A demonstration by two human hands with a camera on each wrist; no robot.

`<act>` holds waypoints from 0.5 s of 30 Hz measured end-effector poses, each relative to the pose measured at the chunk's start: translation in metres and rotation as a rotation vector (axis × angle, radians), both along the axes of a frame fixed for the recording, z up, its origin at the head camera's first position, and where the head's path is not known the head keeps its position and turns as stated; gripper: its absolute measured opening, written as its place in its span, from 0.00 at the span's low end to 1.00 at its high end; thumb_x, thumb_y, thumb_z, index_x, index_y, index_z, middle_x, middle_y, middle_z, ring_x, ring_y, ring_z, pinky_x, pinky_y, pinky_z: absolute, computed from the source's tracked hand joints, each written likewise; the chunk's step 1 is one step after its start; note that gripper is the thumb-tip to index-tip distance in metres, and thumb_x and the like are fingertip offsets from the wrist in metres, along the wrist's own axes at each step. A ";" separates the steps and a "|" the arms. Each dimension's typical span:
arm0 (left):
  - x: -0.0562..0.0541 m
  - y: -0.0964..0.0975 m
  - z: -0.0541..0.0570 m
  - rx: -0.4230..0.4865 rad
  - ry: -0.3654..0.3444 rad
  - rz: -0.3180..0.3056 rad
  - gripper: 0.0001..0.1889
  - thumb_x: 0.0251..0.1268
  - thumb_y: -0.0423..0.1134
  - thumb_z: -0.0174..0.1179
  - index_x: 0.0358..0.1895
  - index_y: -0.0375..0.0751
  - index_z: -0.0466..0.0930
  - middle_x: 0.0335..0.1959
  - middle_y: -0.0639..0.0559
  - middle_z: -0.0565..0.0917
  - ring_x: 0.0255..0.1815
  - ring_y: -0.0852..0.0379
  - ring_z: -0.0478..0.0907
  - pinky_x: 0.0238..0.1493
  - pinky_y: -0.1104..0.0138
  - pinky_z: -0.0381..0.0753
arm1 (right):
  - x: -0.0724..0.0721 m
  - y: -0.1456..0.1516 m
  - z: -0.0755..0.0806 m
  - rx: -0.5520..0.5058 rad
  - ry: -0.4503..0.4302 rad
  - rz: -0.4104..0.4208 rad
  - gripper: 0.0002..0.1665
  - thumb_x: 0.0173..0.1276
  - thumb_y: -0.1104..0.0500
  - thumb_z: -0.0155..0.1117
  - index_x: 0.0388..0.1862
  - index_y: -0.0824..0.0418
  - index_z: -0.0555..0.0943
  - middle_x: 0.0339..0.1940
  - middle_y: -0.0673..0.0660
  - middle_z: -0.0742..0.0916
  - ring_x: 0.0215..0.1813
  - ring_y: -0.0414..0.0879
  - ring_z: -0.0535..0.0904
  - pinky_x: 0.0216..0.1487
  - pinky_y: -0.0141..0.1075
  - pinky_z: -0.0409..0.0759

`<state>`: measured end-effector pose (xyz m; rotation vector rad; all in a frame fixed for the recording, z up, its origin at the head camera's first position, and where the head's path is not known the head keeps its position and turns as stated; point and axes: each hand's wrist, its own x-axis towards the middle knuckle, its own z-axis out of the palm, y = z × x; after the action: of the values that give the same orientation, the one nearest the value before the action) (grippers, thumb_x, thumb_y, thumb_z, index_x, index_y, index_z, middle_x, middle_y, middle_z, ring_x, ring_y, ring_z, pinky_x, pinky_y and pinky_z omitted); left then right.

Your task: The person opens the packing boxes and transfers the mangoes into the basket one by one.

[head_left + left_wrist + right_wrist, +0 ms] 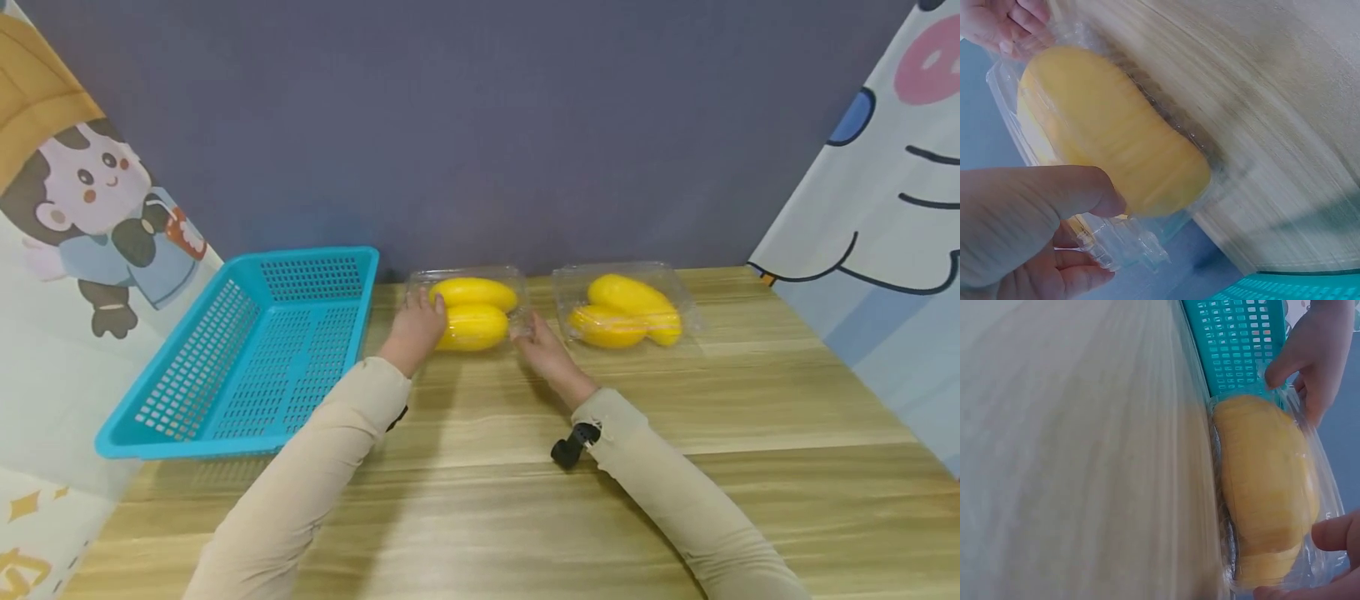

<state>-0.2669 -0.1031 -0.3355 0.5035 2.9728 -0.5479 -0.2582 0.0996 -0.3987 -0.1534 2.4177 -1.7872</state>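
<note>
Your left hand [417, 329] has its thumb and fingers closed on the left end of a clear box [467, 272], while your right hand [550, 358] pinches that box's right end between thumb and fingers. The box is near the far edge of the desk [480, 517], around the middle of that edge, and 2 yellow fruits [476, 327] lie inside it, 1 nearer to you than the other.

To its right, also near the far edge, you have a second clear box [615, 267] with 2 yellow pieces [633, 300] in it, the farther 1 slanting toward the near right corner of its box. To the left of your hands, a blue-green basket [210, 447] with slotted walls stands at the desk's far left corner, along the left edge.

Beyond the far edge you face a dark grey backdrop [487, 125]; cartoon panels flank both sides. Both your sleeves are beige.
</note>
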 end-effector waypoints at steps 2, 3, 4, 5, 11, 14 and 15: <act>0.000 0.000 0.001 0.003 -0.015 0.003 0.25 0.72 0.24 0.41 0.71 0.27 0.51 0.67 0.23 0.58 0.65 0.27 0.60 0.62 0.49 0.68 | 0.000 -0.001 0.000 0.006 0.012 -0.012 0.40 0.72 0.61 0.48 0.75 0.69 0.43 0.75 0.67 0.55 0.74 0.60 0.51 0.73 0.49 0.51; -0.001 0.000 0.001 0.005 -0.025 0.007 0.26 0.71 0.24 0.40 0.71 0.27 0.51 0.67 0.23 0.57 0.66 0.27 0.59 0.63 0.49 0.67 | 0.000 -0.002 0.000 0.012 0.021 -0.018 0.40 0.71 0.61 0.48 0.74 0.70 0.43 0.74 0.67 0.56 0.74 0.60 0.51 0.73 0.49 0.51; 0.000 0.000 0.001 0.010 -0.036 0.011 0.26 0.71 0.23 0.41 0.71 0.27 0.50 0.67 0.23 0.56 0.66 0.26 0.58 0.63 0.49 0.67 | -0.001 -0.002 -0.001 0.021 0.028 -0.027 0.39 0.71 0.61 0.48 0.74 0.70 0.44 0.74 0.67 0.56 0.74 0.60 0.52 0.73 0.48 0.51; -0.001 0.001 0.001 0.015 -0.042 0.011 0.26 0.71 0.23 0.41 0.71 0.27 0.50 0.67 0.23 0.56 0.66 0.26 0.58 0.63 0.48 0.67 | -0.001 -0.003 -0.002 0.029 0.035 -0.036 0.39 0.71 0.61 0.48 0.74 0.70 0.45 0.74 0.68 0.57 0.74 0.60 0.52 0.73 0.48 0.52; -0.001 0.002 0.000 0.035 -0.045 0.005 0.25 0.72 0.23 0.38 0.71 0.26 0.51 0.66 0.22 0.57 0.64 0.25 0.60 0.62 0.47 0.67 | -0.002 -0.004 -0.004 0.031 0.066 -0.060 0.36 0.71 0.62 0.49 0.73 0.70 0.50 0.71 0.69 0.63 0.72 0.61 0.57 0.71 0.50 0.57; -0.002 0.003 -0.001 0.032 -0.025 0.007 0.25 0.72 0.23 0.38 0.70 0.26 0.52 0.66 0.23 0.59 0.64 0.25 0.61 0.62 0.48 0.68 | -0.004 -0.003 -0.005 0.027 0.065 -0.055 0.36 0.72 0.61 0.48 0.73 0.71 0.49 0.71 0.71 0.63 0.71 0.63 0.58 0.70 0.51 0.58; -0.002 0.003 -0.001 0.023 -0.012 0.000 0.24 0.72 0.24 0.38 0.70 0.26 0.53 0.65 0.23 0.60 0.63 0.25 0.62 0.62 0.49 0.69 | -0.004 -0.003 -0.005 0.039 0.064 -0.056 0.35 0.72 0.61 0.48 0.73 0.72 0.50 0.70 0.71 0.63 0.71 0.63 0.59 0.70 0.52 0.59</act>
<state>-0.2688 -0.1003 -0.3369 0.5064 2.9713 -0.5087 -0.2626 0.0963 -0.4033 -0.1429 2.5233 -1.7837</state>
